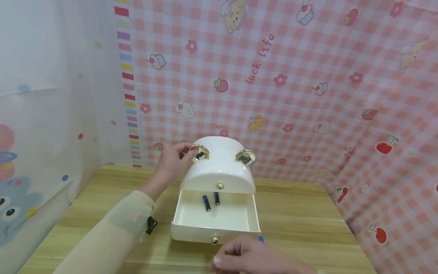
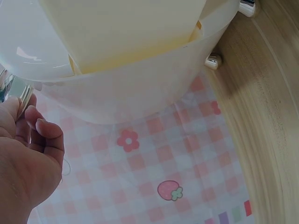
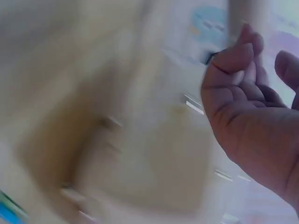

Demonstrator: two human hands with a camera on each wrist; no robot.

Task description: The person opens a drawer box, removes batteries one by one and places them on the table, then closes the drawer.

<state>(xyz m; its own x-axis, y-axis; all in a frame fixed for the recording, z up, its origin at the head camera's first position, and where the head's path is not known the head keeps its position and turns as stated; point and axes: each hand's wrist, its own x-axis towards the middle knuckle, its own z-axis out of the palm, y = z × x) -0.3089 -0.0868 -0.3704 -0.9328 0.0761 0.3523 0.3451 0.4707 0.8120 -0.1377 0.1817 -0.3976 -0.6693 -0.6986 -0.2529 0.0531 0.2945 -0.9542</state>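
Observation:
A glossy white storage box (image 1: pixel 219 154) with a rounded top and gold-rimmed ears stands on the table. My left hand (image 1: pixel 176 160) pinches the rim of the left ear (image 1: pixel 202 152) between thumb and fingers; the left wrist view also has this hand (image 2: pixel 32 158) at the ear by the box's side. The lower drawer (image 1: pixel 222 224) is pulled out, and two black-and-blue batteries (image 1: pixel 207 203) lie inside. In front of the drawer is my right hand (image 1: pixel 248 257), fingers loosely bent and holding nothing. The right wrist view is badly blurred around that hand (image 3: pixel 252 102).
A small black clip (image 1: pixel 151 224) lies on the wooden table (image 1: pixel 291 217), left of the drawer. Beyond the drawer's front right corner, a blue object (image 1: pixel 261 239) shows partly, its kind unclear. The right ear (image 1: pixel 245 156) sticks out. A pink checked cloth (image 1: pixel 273 102) hangs behind.

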